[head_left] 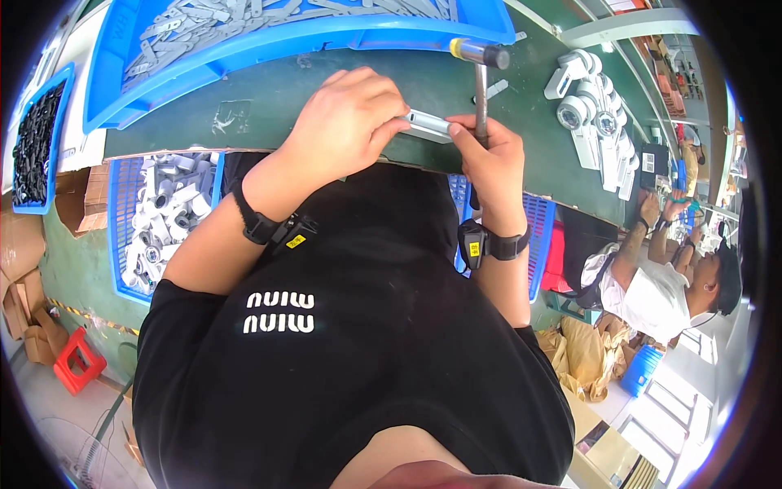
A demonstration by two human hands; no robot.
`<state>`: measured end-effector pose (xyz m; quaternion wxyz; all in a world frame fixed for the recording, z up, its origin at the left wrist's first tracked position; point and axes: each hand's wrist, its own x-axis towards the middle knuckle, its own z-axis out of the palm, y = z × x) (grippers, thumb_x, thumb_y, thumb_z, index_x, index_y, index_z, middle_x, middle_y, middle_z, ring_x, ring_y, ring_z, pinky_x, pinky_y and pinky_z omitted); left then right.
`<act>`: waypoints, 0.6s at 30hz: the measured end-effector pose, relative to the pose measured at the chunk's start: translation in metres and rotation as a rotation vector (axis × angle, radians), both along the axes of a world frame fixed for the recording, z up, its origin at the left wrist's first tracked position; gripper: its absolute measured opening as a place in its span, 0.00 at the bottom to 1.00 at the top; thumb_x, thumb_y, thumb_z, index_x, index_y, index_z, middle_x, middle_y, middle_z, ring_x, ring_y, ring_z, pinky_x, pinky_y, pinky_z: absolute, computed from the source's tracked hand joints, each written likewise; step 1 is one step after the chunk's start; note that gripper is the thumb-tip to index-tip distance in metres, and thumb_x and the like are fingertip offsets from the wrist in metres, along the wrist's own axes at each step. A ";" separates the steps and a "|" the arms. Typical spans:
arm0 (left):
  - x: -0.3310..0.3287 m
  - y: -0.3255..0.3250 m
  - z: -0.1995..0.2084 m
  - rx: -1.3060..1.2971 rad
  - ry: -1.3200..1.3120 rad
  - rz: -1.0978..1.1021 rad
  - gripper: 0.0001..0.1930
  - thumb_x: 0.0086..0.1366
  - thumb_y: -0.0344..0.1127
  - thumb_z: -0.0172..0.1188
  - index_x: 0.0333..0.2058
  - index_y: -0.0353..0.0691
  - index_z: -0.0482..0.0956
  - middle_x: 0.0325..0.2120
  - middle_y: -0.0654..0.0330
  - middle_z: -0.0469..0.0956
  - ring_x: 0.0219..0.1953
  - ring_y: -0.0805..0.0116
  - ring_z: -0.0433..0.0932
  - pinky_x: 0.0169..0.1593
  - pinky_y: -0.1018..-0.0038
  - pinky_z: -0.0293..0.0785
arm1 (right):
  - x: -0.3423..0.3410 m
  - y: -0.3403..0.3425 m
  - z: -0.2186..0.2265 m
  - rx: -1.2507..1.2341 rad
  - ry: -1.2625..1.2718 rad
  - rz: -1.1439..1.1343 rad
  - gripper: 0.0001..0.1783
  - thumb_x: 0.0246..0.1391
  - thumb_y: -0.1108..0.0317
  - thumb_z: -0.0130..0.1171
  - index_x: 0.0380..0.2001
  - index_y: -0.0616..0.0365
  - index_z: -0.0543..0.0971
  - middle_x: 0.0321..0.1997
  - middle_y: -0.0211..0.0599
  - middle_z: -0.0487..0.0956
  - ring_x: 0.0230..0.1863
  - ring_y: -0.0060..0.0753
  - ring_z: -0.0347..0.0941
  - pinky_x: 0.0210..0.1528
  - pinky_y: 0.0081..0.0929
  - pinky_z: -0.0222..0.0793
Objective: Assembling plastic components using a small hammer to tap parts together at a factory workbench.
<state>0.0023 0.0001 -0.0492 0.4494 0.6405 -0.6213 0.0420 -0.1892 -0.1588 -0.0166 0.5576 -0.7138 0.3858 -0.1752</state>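
Just past my torso, over the near edge of the green table, both my hands hold a slim light-grey channel-shaped piece point(428, 124). My left hand point(346, 118) is closed, pinching its left end between thumb and fingers. At the other end, the thumb of my right hand point(495, 159) presses on the piece. Also gripped in that right hand is a small hammer point(481, 98), its yellow-and-black head up and its handle running down into the fingers. The hidden fingertips leave the exact hold on the handle unclear.
A big blue tray point(326, 41) of grey flat pieces stands beyond my hands. White joint parts fill a blue crate point(122, 220) below left; black parts fill another tray point(59, 134). Assembled white pieces point(599, 122) lie at right, near a co-worker point(660, 285). A red stool point(80, 361) stands lower left.
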 end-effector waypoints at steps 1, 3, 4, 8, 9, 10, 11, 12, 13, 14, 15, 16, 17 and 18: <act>0.001 0.001 0.002 0.003 -0.015 0.006 0.07 0.64 0.33 0.74 0.36 0.40 0.85 0.36 0.61 0.84 0.43 0.54 0.82 0.48 0.59 0.77 | 0.002 0.001 0.000 -0.063 0.038 -0.001 0.09 0.65 0.70 0.72 0.46 0.59 0.92 0.23 0.13 0.73 0.25 0.08 0.61 0.27 0.20 0.54; 0.000 -0.001 0.002 0.006 -0.028 0.008 0.07 0.63 0.32 0.75 0.37 0.39 0.86 0.36 0.61 0.85 0.42 0.55 0.83 0.47 0.60 0.77 | 0.001 0.001 0.000 -0.146 0.063 0.001 0.10 0.64 0.69 0.73 0.46 0.59 0.92 0.23 0.13 0.72 0.25 0.09 0.61 0.28 0.20 0.55; -0.001 -0.001 0.002 0.017 -0.032 0.012 0.07 0.64 0.33 0.74 0.35 0.40 0.85 0.35 0.61 0.83 0.42 0.55 0.82 0.47 0.59 0.77 | 0.001 0.001 0.000 -0.229 0.085 0.008 0.11 0.63 0.68 0.73 0.46 0.58 0.92 0.23 0.13 0.72 0.26 0.10 0.61 0.29 0.21 0.56; -0.002 -0.001 0.006 0.054 -0.056 0.020 0.06 0.63 0.34 0.72 0.33 0.40 0.84 0.34 0.61 0.79 0.42 0.55 0.81 0.47 0.58 0.76 | -0.001 -0.003 -0.002 -0.242 0.090 0.044 0.11 0.64 0.66 0.74 0.46 0.59 0.93 0.22 0.13 0.71 0.26 0.11 0.61 0.29 0.21 0.56; -0.003 -0.001 0.007 0.055 -0.057 0.016 0.06 0.63 0.34 0.72 0.33 0.40 0.84 0.34 0.61 0.79 0.42 0.55 0.81 0.47 0.58 0.76 | -0.001 -0.003 -0.002 -0.218 0.091 0.066 0.12 0.64 0.65 0.73 0.46 0.59 0.92 0.22 0.13 0.70 0.26 0.11 0.61 0.29 0.21 0.56; -0.004 -0.001 0.010 0.059 -0.075 0.023 0.06 0.63 0.33 0.72 0.33 0.39 0.84 0.33 0.59 0.79 0.42 0.54 0.81 0.48 0.58 0.77 | -0.001 -0.005 -0.002 -0.196 0.091 0.086 0.12 0.64 0.65 0.73 0.46 0.59 0.92 0.22 0.13 0.70 0.26 0.11 0.61 0.29 0.21 0.55; -0.006 -0.002 0.012 0.062 -0.093 0.031 0.06 0.62 0.32 0.72 0.33 0.39 0.84 0.33 0.58 0.79 0.42 0.53 0.81 0.49 0.57 0.77 | -0.002 -0.008 -0.004 -0.197 0.089 0.081 0.12 0.64 0.65 0.73 0.46 0.59 0.92 0.22 0.13 0.70 0.26 0.11 0.61 0.29 0.21 0.55; -0.009 -0.002 0.014 0.060 -0.096 0.026 0.06 0.62 0.32 0.72 0.33 0.39 0.84 0.33 0.58 0.79 0.42 0.53 0.81 0.49 0.57 0.77 | -0.004 -0.012 -0.008 -0.133 0.066 0.099 0.12 0.65 0.64 0.73 0.46 0.59 0.92 0.22 0.13 0.70 0.26 0.11 0.61 0.29 0.22 0.55; -0.013 -0.002 0.018 0.107 -0.136 0.057 0.06 0.62 0.29 0.70 0.36 0.37 0.84 0.36 0.56 0.82 0.44 0.51 0.83 0.52 0.56 0.79 | -0.004 -0.014 -0.012 -0.068 0.042 0.119 0.12 0.65 0.64 0.74 0.46 0.59 0.92 0.22 0.13 0.69 0.26 0.11 0.61 0.29 0.22 0.55; -0.017 -0.003 0.020 0.154 -0.176 0.089 0.08 0.62 0.27 0.69 0.39 0.36 0.84 0.40 0.55 0.85 0.46 0.49 0.85 0.54 0.55 0.81 | -0.005 -0.014 -0.013 -0.069 0.039 0.116 0.12 0.65 0.64 0.74 0.46 0.59 0.92 0.22 0.13 0.69 0.26 0.11 0.61 0.29 0.22 0.55; -0.021 -0.006 0.020 0.153 -0.180 0.087 0.08 0.62 0.27 0.69 0.39 0.36 0.84 0.40 0.55 0.85 0.46 0.49 0.85 0.54 0.55 0.81 | -0.005 -0.015 -0.013 -0.083 0.040 0.116 0.12 0.66 0.63 0.74 0.46 0.59 0.92 0.22 0.13 0.69 0.26 0.11 0.61 0.29 0.22 0.55; -0.026 -0.009 0.016 0.134 -0.188 0.085 0.10 0.61 0.26 0.68 0.41 0.35 0.85 0.42 0.54 0.86 0.48 0.49 0.85 0.56 0.55 0.82 | -0.005 -0.014 -0.014 -0.097 0.041 0.119 0.12 0.66 0.63 0.74 0.46 0.59 0.92 0.22 0.13 0.69 0.27 0.10 0.61 0.29 0.22 0.55; -0.029 -0.011 0.013 0.115 -0.196 0.082 0.12 0.60 0.25 0.67 0.44 0.35 0.86 0.45 0.54 0.87 0.50 0.49 0.86 0.58 0.54 0.83 | -0.005 -0.014 -0.016 -0.097 0.036 0.119 0.12 0.66 0.63 0.74 0.46 0.59 0.92 0.22 0.13 0.69 0.27 0.10 0.61 0.29 0.22 0.55; -0.032 -0.012 0.009 0.115 -0.201 0.083 0.12 0.60 0.25 0.67 0.44 0.35 0.86 0.45 0.54 0.87 0.50 0.49 0.86 0.58 0.54 0.83 | -0.005 -0.014 -0.018 -0.101 0.022 0.121 0.12 0.66 0.63 0.73 0.46 0.59 0.92 0.22 0.13 0.69 0.27 0.11 0.61 0.29 0.22 0.55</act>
